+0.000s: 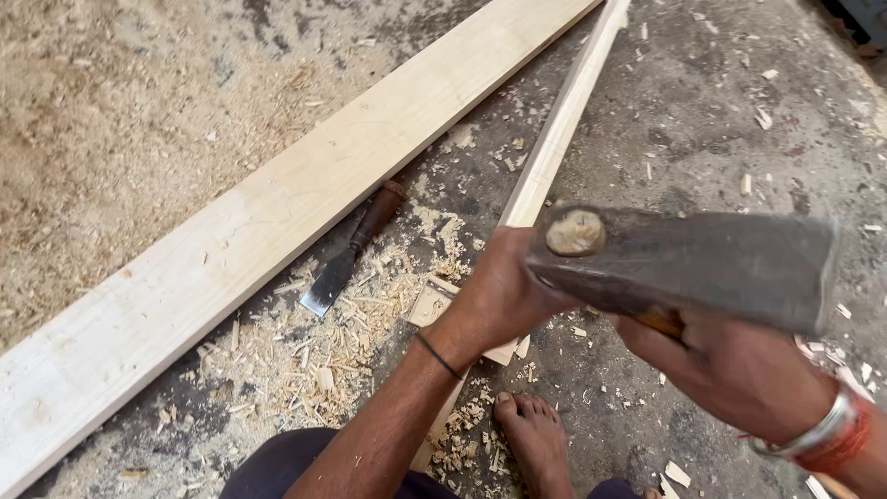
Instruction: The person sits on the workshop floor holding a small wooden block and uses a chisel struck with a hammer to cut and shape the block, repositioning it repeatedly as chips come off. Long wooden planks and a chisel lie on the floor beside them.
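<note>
- Nearest the lens, the right hand (pixel 730 365) is closed around the wooden handle of an axe-like hammer (pixel 684 263); its dark metal head is raised, blurred, and fills the right middle of the view (a round wooden wedge end shows at its eye).
- A metal bangle and red thread (pixel 827 434) circle the right wrist.
- Left hand (pixel 504 296), with a thin black band on the wrist, is curled on the narrow wooden strip (pixel 554 148); the hammer head hides its fingers, so whether it grips something else cannot be told.
- That strip runs from the top centre down toward the person, and a bare foot (pixel 536 439) rests beside its near end.
- Just left of the hand, a chisel (pixel 351 249) with a brown handle lies on the floor, blade toward the camera, touching the edge of a wide pale plank (pixel 268 222).
- Wood chips (pixel 342 342) are scattered over the grey floor (pixel 702 120) between plank and strip.
- Sawdust (pixel 102 120) covers the upper left.
</note>
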